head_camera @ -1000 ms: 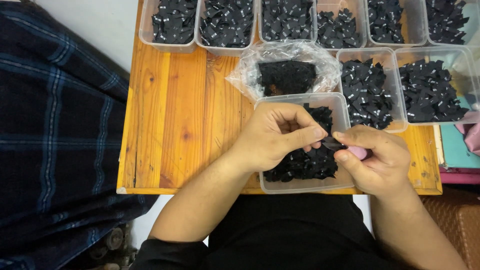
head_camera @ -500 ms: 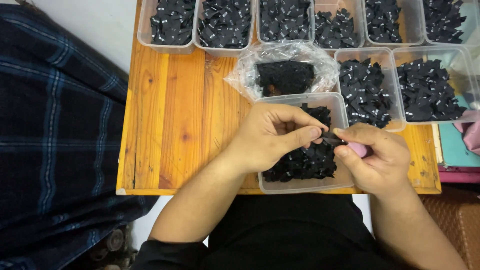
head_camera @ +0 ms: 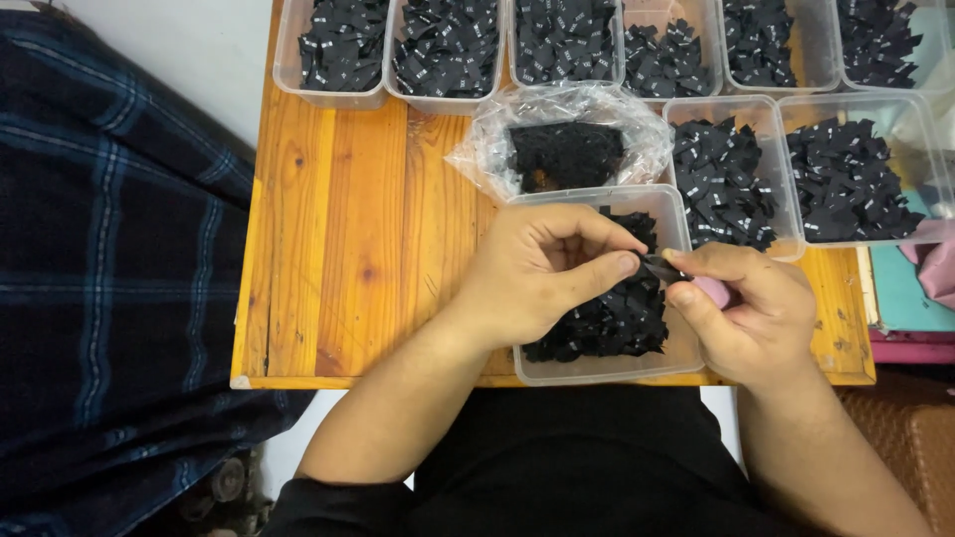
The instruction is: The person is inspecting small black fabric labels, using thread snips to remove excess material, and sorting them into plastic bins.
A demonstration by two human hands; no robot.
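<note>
My left hand (head_camera: 532,273) and my right hand (head_camera: 751,313) meet over a clear plastic tub (head_camera: 597,370) at the near edge of a wooden table (head_camera: 348,239). Between the fingertips of both hands is one small black fabric label (head_camera: 659,267). The tub under them holds a heap of the same black labels (head_camera: 602,323). A pink object (head_camera: 712,291) shows inside my right palm; I cannot tell what it is.
A crumpled clear plastic bag (head_camera: 477,154) with black labels lies just behind the tub. Several more clear tubs of black labels (head_camera: 343,45) line the back and right side. A dark plaid cloth (head_camera: 99,298) lies left of the table. Teal and pink items (head_camera: 910,288) sit at the right edge.
My hands have shifted slightly; the fingertips of both now pinch the label a little higher over the tub. Nothing else moved.
</note>
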